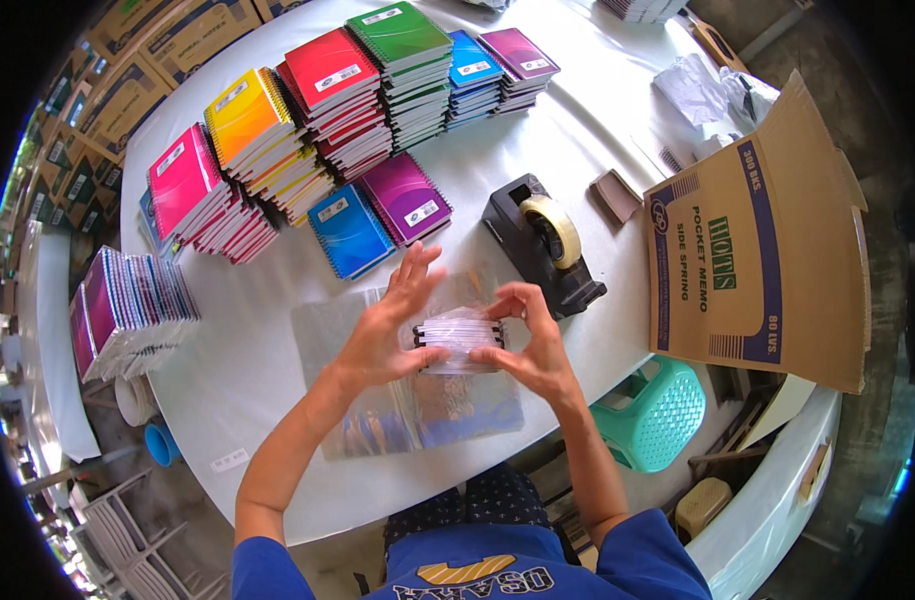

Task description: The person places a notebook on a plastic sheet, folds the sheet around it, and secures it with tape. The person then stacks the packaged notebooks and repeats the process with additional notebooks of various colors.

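Both my hands hold a small stack of spiral notebooks (460, 340) wrapped in clear plastic, just above the white table (268, 400). My left hand (393, 320) grips its left end with the fingers spread upward. My right hand (533, 335) pinches its right end and top edge. Under the stack lies a pile of clear plastic sheets (398, 410). A black tape dispenser (543, 245) with a roll of clear tape stands just beyond my right hand.
Stacks of coloured spiral notebooks (328, 110) fill the far side of the table, and more wrapped ones (128, 310) lie at the left edge. An open cardboard box (758, 240) stands at the right. A teal plastic stool (658, 410) sits below the table edge.
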